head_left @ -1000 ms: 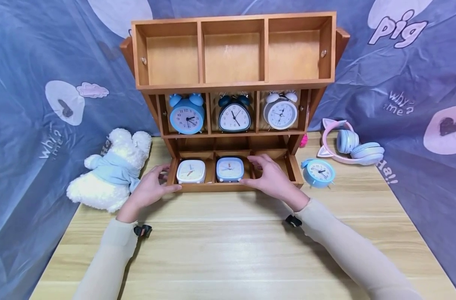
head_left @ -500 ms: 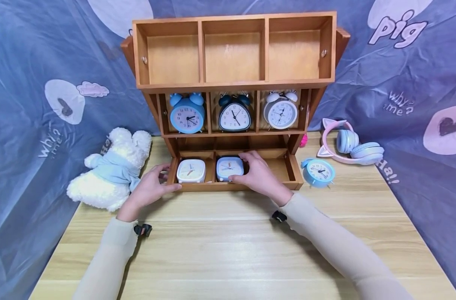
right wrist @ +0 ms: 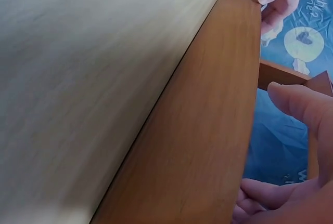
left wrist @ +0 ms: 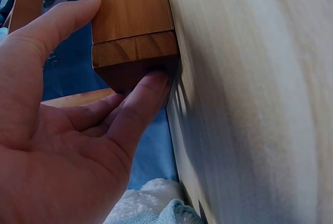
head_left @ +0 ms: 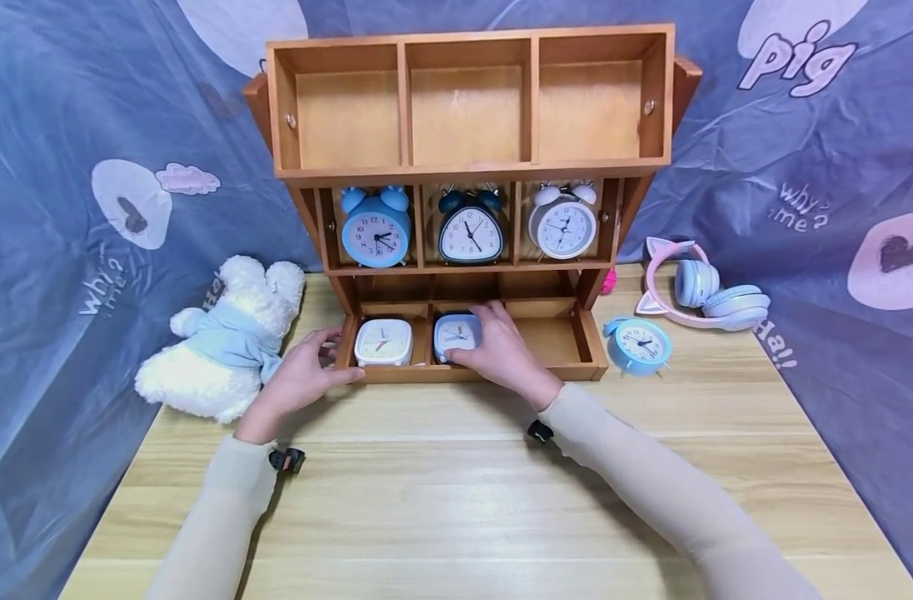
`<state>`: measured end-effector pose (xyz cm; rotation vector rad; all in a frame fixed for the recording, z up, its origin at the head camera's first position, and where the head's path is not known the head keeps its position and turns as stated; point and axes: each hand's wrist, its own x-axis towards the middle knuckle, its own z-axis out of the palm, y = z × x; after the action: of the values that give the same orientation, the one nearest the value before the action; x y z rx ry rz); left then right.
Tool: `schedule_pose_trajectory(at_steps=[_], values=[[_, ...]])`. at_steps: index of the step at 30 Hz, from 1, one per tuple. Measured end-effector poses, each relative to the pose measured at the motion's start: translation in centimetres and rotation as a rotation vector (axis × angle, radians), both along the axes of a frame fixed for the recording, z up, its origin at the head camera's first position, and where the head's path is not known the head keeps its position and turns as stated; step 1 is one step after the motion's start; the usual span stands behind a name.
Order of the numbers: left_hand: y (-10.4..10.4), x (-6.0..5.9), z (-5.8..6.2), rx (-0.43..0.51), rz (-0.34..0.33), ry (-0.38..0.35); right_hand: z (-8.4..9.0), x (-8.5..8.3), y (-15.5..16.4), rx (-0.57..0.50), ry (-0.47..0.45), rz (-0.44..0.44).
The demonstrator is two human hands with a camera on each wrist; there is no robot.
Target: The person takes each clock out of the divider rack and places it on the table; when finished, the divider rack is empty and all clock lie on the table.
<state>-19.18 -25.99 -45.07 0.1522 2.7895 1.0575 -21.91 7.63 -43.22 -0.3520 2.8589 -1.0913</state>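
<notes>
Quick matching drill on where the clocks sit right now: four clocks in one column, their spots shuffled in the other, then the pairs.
Things:
1. white square clock
2. dark blue clock
3. white round clock
4. small light blue round clock

Places:
A. on the table, right of the shelf
B. middle row, right compartment
C. bottom tray, left compartment
D. middle row, centre compartment

Pairs: 1-C, 2-D, 3-B, 4-A
</notes>
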Motion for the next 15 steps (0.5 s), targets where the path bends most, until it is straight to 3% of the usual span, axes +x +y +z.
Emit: schedule_pose_trajectory(at_steps=[6, 15], values=[[0.0, 0.0, 0.0, -0.001, 0.001, 0.001, -0.1, -0.3, -0.8, 0.029, -0.044, -0.028], [0.0, 0.0, 0.2, 0.008, -0.008, 0.001, -0.5, -0.6, -1.7, 0.093, -0.035, -0.051]])
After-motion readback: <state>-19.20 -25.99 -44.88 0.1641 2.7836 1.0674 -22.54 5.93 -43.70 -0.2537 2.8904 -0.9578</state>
